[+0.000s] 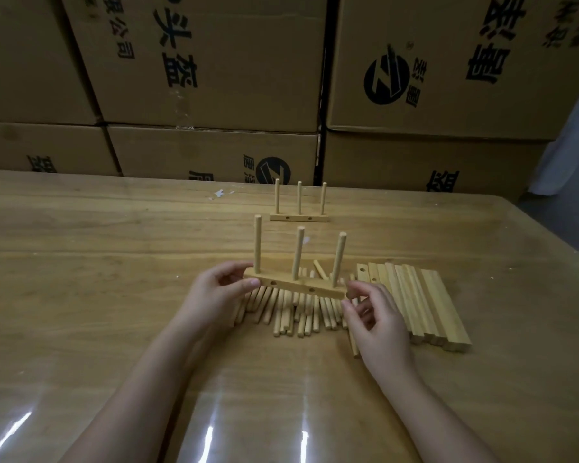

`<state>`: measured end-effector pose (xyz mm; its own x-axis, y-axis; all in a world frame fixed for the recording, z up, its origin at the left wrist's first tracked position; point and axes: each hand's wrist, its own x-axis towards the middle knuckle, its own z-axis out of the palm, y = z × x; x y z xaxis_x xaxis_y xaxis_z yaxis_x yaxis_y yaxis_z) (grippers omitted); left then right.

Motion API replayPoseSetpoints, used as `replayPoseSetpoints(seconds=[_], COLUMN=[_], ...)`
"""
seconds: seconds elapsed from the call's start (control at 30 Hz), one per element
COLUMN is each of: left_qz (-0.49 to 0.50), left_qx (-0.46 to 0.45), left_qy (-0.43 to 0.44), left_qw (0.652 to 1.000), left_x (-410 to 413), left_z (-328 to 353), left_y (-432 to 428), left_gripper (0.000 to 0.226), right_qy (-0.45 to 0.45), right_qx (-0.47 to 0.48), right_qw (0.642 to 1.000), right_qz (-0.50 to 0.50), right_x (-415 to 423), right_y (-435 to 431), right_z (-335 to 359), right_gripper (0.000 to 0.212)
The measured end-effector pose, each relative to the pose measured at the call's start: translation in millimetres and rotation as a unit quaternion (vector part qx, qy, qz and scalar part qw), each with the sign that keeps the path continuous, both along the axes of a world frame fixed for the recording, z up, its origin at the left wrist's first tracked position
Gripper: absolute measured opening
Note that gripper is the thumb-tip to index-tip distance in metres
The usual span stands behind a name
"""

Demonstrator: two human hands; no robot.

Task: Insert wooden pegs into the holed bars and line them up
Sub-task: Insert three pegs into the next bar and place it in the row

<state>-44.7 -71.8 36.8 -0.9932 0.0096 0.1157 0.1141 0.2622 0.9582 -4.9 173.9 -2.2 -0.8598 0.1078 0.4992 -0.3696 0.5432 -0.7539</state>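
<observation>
A holed bar (pixel 301 286) with three pegs (pixel 297 252) standing upright in its top face is held just above the table (pixel 114 262), near the middle of the view. The bar slopes slightly, its left end higher than its right, and two side holes show on the face turned toward the camera. The left hand (pixel 214 289) grips the bar's left end, thumb on the near face and fingers curled over the far side beside the first peg. The right hand (pixel 378 322) pinches the right end between its index fingertip and thumb, the other fingers loosely curled below.

Directly under the held bar lies a pile of loose pegs (pixel 298 315), most of them lying roughly side by side and pointing toward the person; one peg lies at an angle across the far edge of the pile. Just to the right of the pile a row of bare bars (pixel 425 302) lies packed side by side on the table. Farther back stands a finished bar (pixel 298 218), resting flat on the table with three pegs upright in it. Stacked cardboard boxes (pixel 214 61) with printed characters rise behind the table's far edge
</observation>
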Motion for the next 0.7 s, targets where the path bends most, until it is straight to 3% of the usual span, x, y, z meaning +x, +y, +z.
replayPoseSetpoints(seconds=[0.23, 0.7], left_qz=[0.094, 0.105], left_qx=[0.061, -0.065], left_qy=[-0.039, -0.046], left_qw=[0.993, 0.991], left_x=[-15.4, -51.6], left_z=[-16.9, -19.5], left_y=[8.9, 15.8], left_gripper=[0.037, 0.041], right_qy=[0.007, 0.009], right_qx=[0.031, 0.080], right_qw=[0.999, 0.995], right_qz=[0.013, 0.055], right_x=[-2.9, 0.8], right_y=[3.0, 1.1], right_z=[-2.0, 2.2], right_gripper=[0.011, 0.014])
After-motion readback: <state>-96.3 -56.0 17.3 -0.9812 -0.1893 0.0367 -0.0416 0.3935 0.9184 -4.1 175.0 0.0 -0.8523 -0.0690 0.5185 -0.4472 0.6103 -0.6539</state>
